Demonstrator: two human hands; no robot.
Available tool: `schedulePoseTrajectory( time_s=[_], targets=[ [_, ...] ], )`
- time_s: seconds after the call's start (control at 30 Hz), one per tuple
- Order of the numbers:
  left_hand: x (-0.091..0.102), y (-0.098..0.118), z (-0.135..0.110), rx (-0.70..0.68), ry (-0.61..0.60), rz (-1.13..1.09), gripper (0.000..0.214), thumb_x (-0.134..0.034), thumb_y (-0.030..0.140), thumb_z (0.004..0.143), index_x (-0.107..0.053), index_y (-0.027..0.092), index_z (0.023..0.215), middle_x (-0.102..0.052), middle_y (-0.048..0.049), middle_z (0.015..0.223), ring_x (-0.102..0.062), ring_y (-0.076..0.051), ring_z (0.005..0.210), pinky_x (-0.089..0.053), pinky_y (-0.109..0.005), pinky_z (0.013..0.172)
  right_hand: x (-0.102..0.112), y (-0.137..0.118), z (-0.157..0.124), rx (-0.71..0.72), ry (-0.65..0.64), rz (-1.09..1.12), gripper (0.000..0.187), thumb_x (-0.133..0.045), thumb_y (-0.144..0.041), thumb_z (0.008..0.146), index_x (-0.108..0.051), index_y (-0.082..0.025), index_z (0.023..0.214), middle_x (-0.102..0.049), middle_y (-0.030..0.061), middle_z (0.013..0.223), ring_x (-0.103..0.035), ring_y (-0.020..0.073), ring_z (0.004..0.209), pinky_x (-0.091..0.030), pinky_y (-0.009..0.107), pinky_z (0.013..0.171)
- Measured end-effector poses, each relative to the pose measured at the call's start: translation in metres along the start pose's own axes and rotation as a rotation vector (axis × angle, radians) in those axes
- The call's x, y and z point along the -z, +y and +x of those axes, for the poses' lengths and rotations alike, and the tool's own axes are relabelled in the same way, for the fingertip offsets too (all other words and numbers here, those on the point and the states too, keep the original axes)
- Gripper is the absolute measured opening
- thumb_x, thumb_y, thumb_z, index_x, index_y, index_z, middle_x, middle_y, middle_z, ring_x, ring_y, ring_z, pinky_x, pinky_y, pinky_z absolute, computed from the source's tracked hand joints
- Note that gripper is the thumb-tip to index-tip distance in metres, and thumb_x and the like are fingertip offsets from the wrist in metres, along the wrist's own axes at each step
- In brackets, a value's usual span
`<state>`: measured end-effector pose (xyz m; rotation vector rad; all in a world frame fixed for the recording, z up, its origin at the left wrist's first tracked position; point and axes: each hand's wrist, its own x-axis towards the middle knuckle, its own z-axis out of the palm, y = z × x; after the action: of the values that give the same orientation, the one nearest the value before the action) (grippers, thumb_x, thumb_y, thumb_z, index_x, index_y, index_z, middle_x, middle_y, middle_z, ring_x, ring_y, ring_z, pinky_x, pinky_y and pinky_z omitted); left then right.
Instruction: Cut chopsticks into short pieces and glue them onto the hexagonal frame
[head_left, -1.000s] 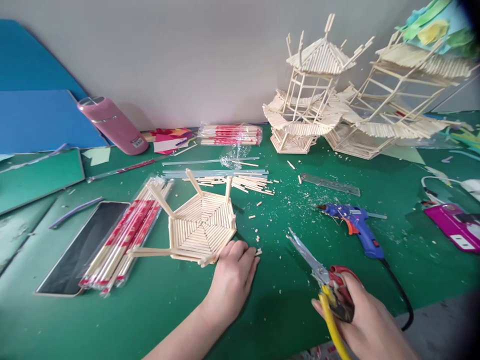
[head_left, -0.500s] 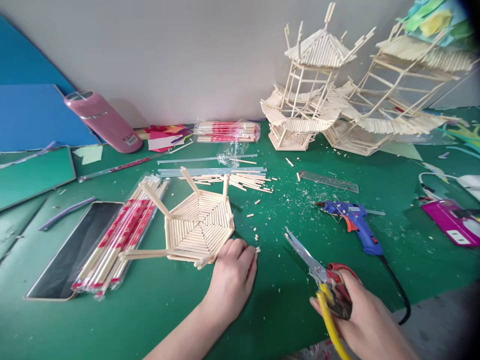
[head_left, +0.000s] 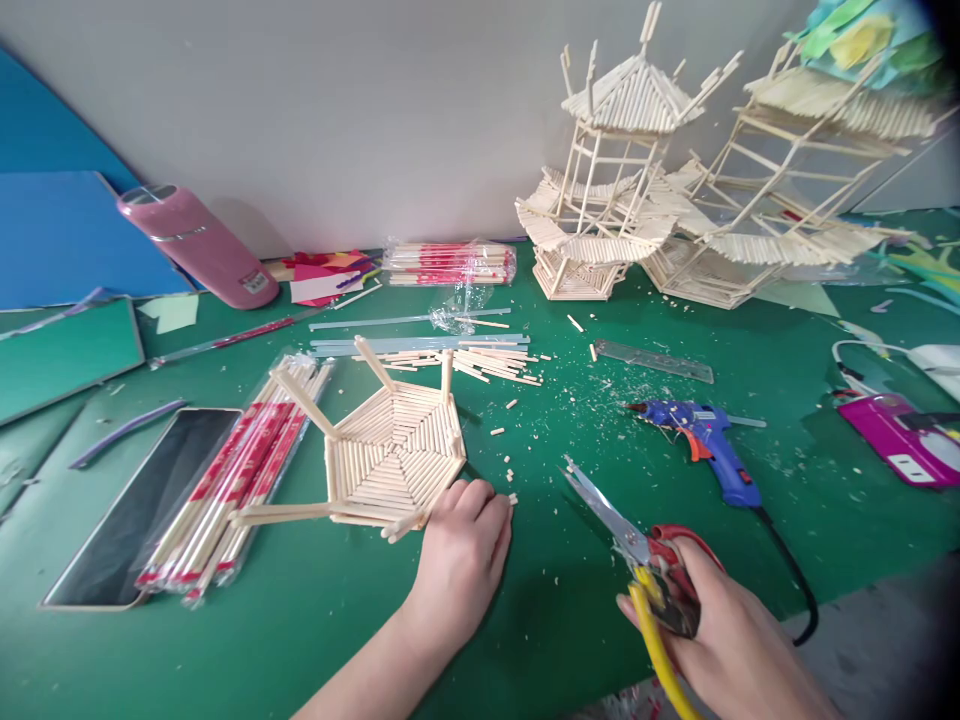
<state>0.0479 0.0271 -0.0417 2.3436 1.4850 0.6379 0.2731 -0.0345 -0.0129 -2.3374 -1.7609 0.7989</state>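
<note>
My left hand rests on the table with its fingers curled, against the near right corner of a hexagonal base of wooden sticks. Whatever its fingers grip is hidden under the hand. Stick posts rise or lean outward from the corners of the base. A small cut stick piece lies by the fingertips. Over on the right, my right hand is closed around scissors, whose blades point up and left, slightly apart. A red handle and a yellow handle show at the grip.
A blue glue gun with a black cord lies at right, below a clear ruler. Two stick pavilions stand behind. Bagged sticks overlap a dark tablet at left. Cut sticks and glue sticks lie mid-table. A pink bottle leans at back.
The whole view has shifted slightly, so the things on the table sit a little further left. Both hands keep nearly the same pose.
</note>
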Motion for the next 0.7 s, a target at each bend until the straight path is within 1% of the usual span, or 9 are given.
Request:
schedulePoseTrajectory(
  time_s=[0.23,0.33,0.43,0.5,0.53,0.63,0.7],
  targets=[
    [-0.002,0.000,0.000,-0.039,0.015,0.030,0.024,-0.040,0.012,0.087,-0.062,0.016,0.078,-0.057,-0.0071,0.073,-0.048,-0.019,0.064,-0.042,-0.032,0.059,-0.003,0.001,0.000,-0.011,0.048,-0.011,0.026,-0.053,-0.047,0.070,-0.051,-0.026,0.085,-0.063,-0.0007,0.061,-0.061,0.0220,0.057,-0.038,0.026,0.046],
    [-0.001,-0.001,-0.002,-0.055,0.026,0.039,0.023,-0.040,0.010,0.086,-0.061,0.015,0.078,-0.057,-0.0080,0.074,-0.048,-0.020,0.065,-0.042,-0.033,0.059,-0.003,0.001,0.000,-0.009,0.047,0.003,0.026,-0.053,-0.046,0.070,-0.051,-0.026,0.086,-0.064,0.0000,0.063,-0.061,0.0216,0.056,-0.037,0.026,0.045],
    [0.005,0.001,-0.005,-0.072,0.037,-0.030,0.020,-0.041,0.010,0.086,-0.061,0.015,0.082,-0.058,-0.0079,0.077,-0.049,-0.019,0.068,-0.042,-0.034,0.063,-0.001,0.001,0.000,0.007,0.036,0.040,0.027,-0.053,-0.046,0.071,-0.051,-0.025,0.088,-0.064,0.0003,0.065,-0.062,0.0214,0.058,-0.039,0.025,0.046],
    [0.012,0.006,-0.005,-0.029,0.034,-0.214,0.018,-0.044,0.012,0.086,-0.061,0.015,0.085,-0.058,-0.0078,0.080,-0.050,-0.019,0.071,-0.042,-0.033,0.066,0.001,0.001,-0.001,0.016,0.018,0.063,0.029,-0.053,-0.046,0.072,-0.050,-0.025,0.091,-0.065,0.0007,0.066,-0.063,0.0214,0.060,-0.040,0.025,0.047],
    [0.015,0.009,-0.005,0.028,0.025,-0.348,0.017,-0.045,0.014,0.086,-0.062,0.015,0.084,-0.057,-0.0075,0.080,-0.051,-0.018,0.073,-0.042,-0.032,0.067,0.003,0.001,-0.002,0.022,0.002,0.074,0.030,-0.053,-0.047,0.072,-0.050,-0.025,0.093,-0.066,0.0009,0.067,-0.063,0.0212,0.060,-0.041,0.025,0.047],
    [0.024,0.020,0.001,0.318,-0.015,-0.801,0.016,-0.051,0.021,0.084,-0.061,0.015,0.073,-0.054,-0.0045,0.075,-0.050,-0.015,0.069,-0.040,-0.026,0.060,0.006,0.001,-0.004,0.051,-0.053,0.103,0.037,-0.057,-0.047,0.070,-0.049,-0.024,0.097,-0.067,0.0014,0.069,-0.064,0.0207,0.060,-0.044,0.024,0.047],
    [0.027,0.024,0.006,0.490,-0.045,-1.097,0.016,-0.056,0.026,0.082,-0.060,0.014,0.071,-0.054,-0.0024,0.070,-0.049,-0.013,0.063,-0.038,-0.023,0.056,0.005,0.001,-0.005,0.077,-0.066,0.116,0.040,-0.059,-0.048,0.067,-0.049,-0.024,0.098,-0.068,0.0014,0.070,-0.065,0.0207,0.063,-0.046,0.023,0.049]
  ],
)
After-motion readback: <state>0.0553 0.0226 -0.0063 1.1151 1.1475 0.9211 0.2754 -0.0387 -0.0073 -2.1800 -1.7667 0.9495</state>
